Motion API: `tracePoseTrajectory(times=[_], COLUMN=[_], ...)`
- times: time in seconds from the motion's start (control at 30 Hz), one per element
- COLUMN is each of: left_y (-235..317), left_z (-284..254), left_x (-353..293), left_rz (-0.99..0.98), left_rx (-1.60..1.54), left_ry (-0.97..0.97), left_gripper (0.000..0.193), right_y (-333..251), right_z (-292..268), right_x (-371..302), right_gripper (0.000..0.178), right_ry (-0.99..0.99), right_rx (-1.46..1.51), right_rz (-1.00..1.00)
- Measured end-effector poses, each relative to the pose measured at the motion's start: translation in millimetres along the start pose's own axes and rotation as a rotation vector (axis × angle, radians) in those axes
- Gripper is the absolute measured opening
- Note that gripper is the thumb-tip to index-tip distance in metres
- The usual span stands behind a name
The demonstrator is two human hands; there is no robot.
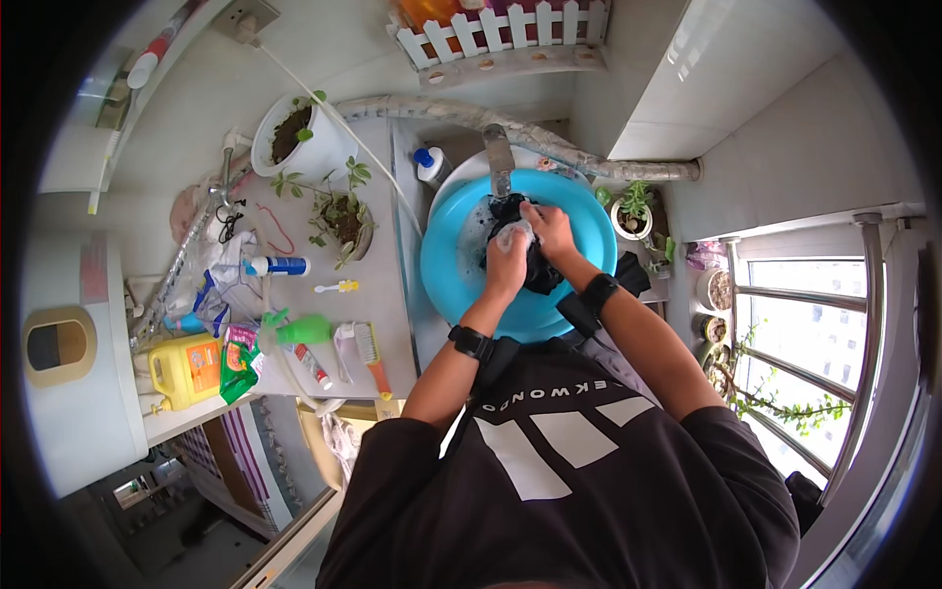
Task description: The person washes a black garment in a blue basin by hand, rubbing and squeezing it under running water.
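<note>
A dark wet cloth [538, 267] lies bunched in a turquoise wash basin [456, 265] under a metal tap [497, 157]. My left hand [509, 253] grips the cloth from the left, with white suds on the knuckles. My right hand [549, 228] is closed on the same cloth from above, pressed against the left hand. Both wrists wear black bands. The basin sits in a white sink; part of the cloth is hidden under my hands.
A grey counter [383, 285] to the left holds two potted plants [339, 211], a yellow detergent jug [186, 369], a scrub brush [369, 353], tubes and a green spray bottle [299, 330]. Small pots [633, 208] stand right of the sink beside a barred window [814, 334].
</note>
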State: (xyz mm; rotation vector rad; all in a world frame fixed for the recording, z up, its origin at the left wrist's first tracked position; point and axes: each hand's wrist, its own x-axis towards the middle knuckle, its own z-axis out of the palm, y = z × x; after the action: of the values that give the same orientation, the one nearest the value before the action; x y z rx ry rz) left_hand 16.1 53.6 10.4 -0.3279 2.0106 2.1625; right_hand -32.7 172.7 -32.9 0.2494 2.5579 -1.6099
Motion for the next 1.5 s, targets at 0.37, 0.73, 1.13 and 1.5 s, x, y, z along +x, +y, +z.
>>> tracePoseTrajectory(times=[0.37, 0.73, 1.13, 1.5], left_y=[-32.5, -90.6, -130.0, -81.5], left_z=[-22.8, -85.5, -58.8, -51.4], left_x=[19.9, 77.6, 110.7, 126.6], left_rz=[-0.205, -0.108, -0.318, -0.609], left_rx=[-0.139, 0.956, 1.563, 0.719], left_ry=[0.194, -0.044, -0.709, -0.172], left_gripper=[0.039, 0.06, 0.046, 0.041], right_y=[-27.3, 63.3, 76.4, 169.3], right_z=[29.6, 53.6, 80.0, 86.9], right_x=[-37.8, 28.5, 59.1, 115.0], right_gripper=[0.037, 0.045, 0.03, 0.025], right_ry=[-0.044, -0.243, -0.808, -0.605], right_rx=[-0.055, -0.344, -0.904, -0.412], right_rz=[-0.083, -0.076, -0.175, 0.033])
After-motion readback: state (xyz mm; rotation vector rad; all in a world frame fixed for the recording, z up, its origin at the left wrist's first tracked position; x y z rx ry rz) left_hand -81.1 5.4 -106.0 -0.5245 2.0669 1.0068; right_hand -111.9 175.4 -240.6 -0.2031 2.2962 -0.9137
